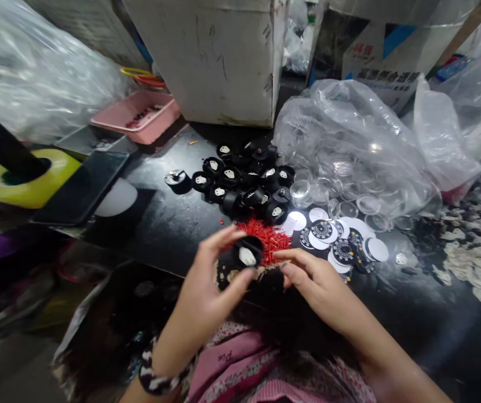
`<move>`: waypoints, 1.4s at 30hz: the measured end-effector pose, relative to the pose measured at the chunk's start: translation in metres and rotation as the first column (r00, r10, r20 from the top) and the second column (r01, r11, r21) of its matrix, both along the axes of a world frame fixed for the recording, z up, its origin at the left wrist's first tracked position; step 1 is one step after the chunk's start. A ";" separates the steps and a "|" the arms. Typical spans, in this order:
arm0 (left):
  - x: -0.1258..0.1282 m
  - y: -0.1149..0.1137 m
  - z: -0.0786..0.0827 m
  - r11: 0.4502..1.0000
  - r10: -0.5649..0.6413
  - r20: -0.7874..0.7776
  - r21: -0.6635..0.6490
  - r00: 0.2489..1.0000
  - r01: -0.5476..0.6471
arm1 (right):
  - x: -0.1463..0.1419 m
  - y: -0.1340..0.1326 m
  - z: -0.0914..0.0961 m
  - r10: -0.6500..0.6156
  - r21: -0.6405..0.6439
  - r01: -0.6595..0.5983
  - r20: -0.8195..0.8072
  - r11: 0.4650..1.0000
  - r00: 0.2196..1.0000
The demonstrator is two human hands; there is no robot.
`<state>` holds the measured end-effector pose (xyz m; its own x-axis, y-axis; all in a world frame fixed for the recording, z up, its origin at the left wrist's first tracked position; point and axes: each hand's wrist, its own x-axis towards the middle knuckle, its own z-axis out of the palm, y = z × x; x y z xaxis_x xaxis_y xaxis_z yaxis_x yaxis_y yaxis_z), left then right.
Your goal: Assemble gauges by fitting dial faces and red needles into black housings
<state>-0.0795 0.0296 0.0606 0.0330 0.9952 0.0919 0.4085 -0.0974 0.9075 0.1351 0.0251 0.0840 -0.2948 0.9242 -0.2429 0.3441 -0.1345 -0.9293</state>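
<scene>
Between its thumb and fingers, my left hand [211, 282] grips a round black cup-shaped housing [254, 246] with a white piece inside. To its right, my right hand [314, 280] has thumb and index finger close together; whatever they may hold is too small to tell. Just beyond both hands lies a heap of thin red pointers [268, 238]. Behind it, several similar black housings [230, 176] with white pieces in them are grouped together. Printed black dial discs [343, 251] and plain white discs [378, 249] overlap to the right of my right hand.
A plastic bag [349, 145] of clear round covers lies at the back right. Pale flat pieces [471, 252] are heaped at far right. A pink tray [144, 115], a cardboard box [224, 61], a dark phone-like slab [83, 187] and a yellow tape roll [62, 179] stand behind and left.
</scene>
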 end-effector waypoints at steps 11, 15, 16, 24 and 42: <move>0.058 -0.024 -0.011 0.750 0.471 0.804 -0.581 0.363 0.315 | 0.033 0.019 0.001 -0.082 0.172 0.029 0.311 0.985 0.947; 0.063 -0.025 -0.002 0.657 0.600 0.752 -0.658 0.273 0.369 | 0.056 0.042 -0.013 -0.364 0.437 0.004 0.743 0.900 0.561; 0.063 -0.025 0.000 0.640 0.619 0.741 -0.669 0.263 0.378 | 0.058 0.044 -0.016 -0.370 0.445 -0.033 0.782 0.895 0.501; 0.066 -0.022 0.000 0.679 0.582 0.769 -0.638 0.264 0.363 | 0.054 0.031 -0.026 -0.418 0.569 -0.141 0.730 0.810 0.541; 0.091 -0.035 -0.003 0.780 0.386 0.778 -0.562 0.496 0.274 | 0.017 -0.007 0.008 -0.228 0.384 0.151 0.163 0.911 0.960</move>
